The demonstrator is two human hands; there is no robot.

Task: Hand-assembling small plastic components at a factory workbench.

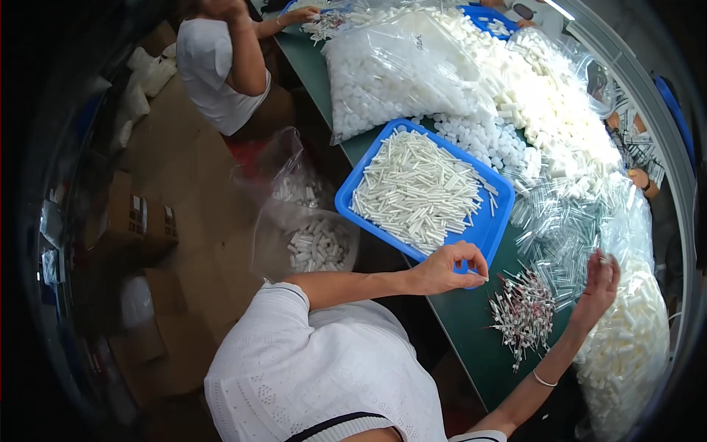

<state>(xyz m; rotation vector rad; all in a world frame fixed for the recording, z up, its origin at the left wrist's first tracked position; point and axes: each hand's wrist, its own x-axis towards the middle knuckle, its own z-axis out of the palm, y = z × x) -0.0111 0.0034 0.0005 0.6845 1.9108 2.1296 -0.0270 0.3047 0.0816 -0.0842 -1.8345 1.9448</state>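
Observation:
My left hand (pixel 448 269) is over the near edge of a blue tray (pixel 487 230), its thumb and forefinger pinched together; whatever they hold is too small to make out. Thin white sticks (pixel 416 191) are heaped in the tray. To the right, my right hand (pixel 598 289) is raised beside a pile of clear tubes (pixel 557 232), fingertips drawn together at something tiny that I cannot name. Between my hands, on the green table (pixel 471 339), lies a heap of small white parts with thin red and dark bits (pixel 521 313).
Beyond the tray sit a large clear bag of white pieces (pixel 405 77), loose white caps (pixel 482 140) and a long mound of white cylinders (pixel 560 110). Another full bag (pixel 626 346) stands right. Plastic bags (pixel 317 243) hang left. A co-worker (pixel 221 70) sits far left; cartons (pixel 121 214) stand on the floor.

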